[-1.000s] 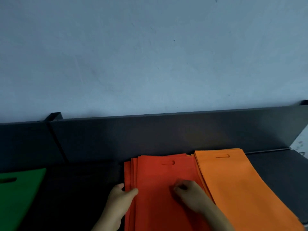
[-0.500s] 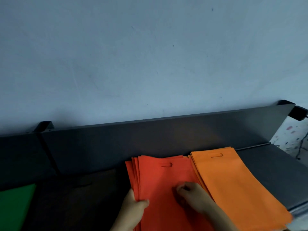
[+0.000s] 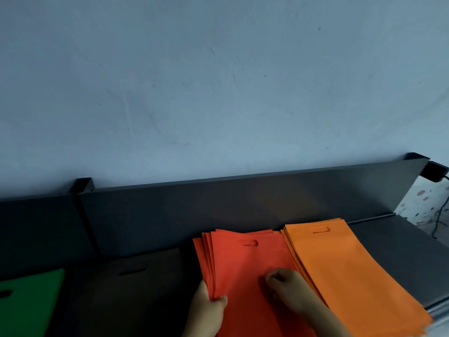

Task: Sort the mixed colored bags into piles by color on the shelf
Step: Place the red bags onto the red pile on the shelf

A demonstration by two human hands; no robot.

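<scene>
Gripping left edge of red bag pile point(image 3: 245, 268) with left hand point(image 3: 209, 310), thumb on top. Right hand point(image 3: 289, 290) curled, knuckles resting on same pile, nothing visibly held. On dark shelf point(image 3: 401, 259): orange pile point(image 3: 340, 271) touching red on right, brown bag point(image 3: 136, 283) and green bag point(image 3: 29, 302) to left.

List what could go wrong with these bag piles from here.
1. The red pile is fanned along its left edge, where the left hand grips it; squaring it carelessly could spread it further.
2. The orange pile touches the red one, so pushing red sideways may drag orange bags along.
3. The dark bag barely shows against the dark shelf; it could be overlooked.
</scene>
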